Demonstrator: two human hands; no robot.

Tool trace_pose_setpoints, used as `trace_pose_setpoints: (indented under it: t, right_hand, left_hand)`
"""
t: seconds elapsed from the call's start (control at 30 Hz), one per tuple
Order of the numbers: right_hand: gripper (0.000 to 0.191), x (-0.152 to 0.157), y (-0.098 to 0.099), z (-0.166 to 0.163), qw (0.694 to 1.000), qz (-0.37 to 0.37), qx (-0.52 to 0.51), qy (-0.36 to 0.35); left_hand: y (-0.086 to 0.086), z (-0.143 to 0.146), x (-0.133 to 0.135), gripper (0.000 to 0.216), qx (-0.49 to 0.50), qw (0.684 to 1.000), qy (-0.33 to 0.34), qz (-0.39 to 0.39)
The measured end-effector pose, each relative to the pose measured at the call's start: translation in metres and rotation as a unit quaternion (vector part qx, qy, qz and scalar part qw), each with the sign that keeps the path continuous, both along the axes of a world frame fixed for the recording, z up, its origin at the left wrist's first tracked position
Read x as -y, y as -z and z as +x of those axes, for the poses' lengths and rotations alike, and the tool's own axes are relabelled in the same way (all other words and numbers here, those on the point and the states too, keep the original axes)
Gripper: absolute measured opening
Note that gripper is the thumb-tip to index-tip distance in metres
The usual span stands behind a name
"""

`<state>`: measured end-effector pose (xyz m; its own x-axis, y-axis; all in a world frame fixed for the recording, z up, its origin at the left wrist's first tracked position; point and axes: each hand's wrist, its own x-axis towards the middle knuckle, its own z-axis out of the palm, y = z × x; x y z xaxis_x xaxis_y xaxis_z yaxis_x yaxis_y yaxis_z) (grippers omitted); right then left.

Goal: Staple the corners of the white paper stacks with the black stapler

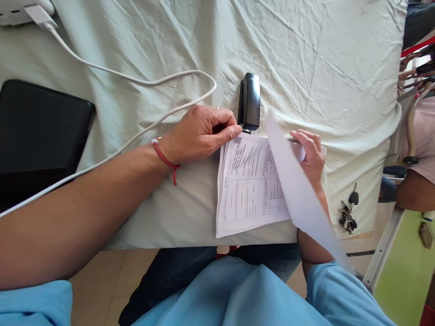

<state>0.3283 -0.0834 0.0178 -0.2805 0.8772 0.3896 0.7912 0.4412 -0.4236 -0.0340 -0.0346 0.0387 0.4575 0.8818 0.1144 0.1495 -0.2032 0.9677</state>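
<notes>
A stack of printed papers [249, 181] lies near the table's front edge. My left hand [204, 133] pinches its top left corner between thumb and bent fingers. Right beside that thumb is a black stapler [251, 102], its front end against the top edge of the papers; whether the paper sits in its jaw is hidden. At the right side of the stack, my right hand [311, 156] has its fingers curled round the paper edge. One lifted sheet [295, 194], slightly blurred, slants up across the stack and covers part of my right hand and forearm.
A white cable [149, 83] runs from a power strip [15, 11] past my left arm. A black tablet-like object [44, 131] lies at the left. Keys [348, 213] rest near the right edge of the cloth-covered table [306, 54]. A person [421, 136] is partly visible at far right.
</notes>
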Motion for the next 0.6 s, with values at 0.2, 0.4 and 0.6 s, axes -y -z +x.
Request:
trace_pose_setpoints:
  t: [0.2, 0.4, 0.6]
  right_hand:
    - [0.018, 0.001, 0.000, -0.014, 0.999, 0.036, 0.030, -0.020]
    - [0.029, 0.001, -0.002, -0.018, 0.997, 0.009, 0.044, -0.068]
    - [0.032, 0.000, -0.006, -0.019, 0.995, -0.040, 0.055, -0.075]
  left_hand:
    - [-0.001, 0.001, 0.000, 0.033, -0.035, 0.999, -0.021, 0.017]
    - [0.004, 0.002, 0.000, 0.032, -0.048, 0.997, -0.036, 0.045]
    - [0.006, 0.004, 0.002, 0.031, 0.023, 0.998, -0.041, 0.034]
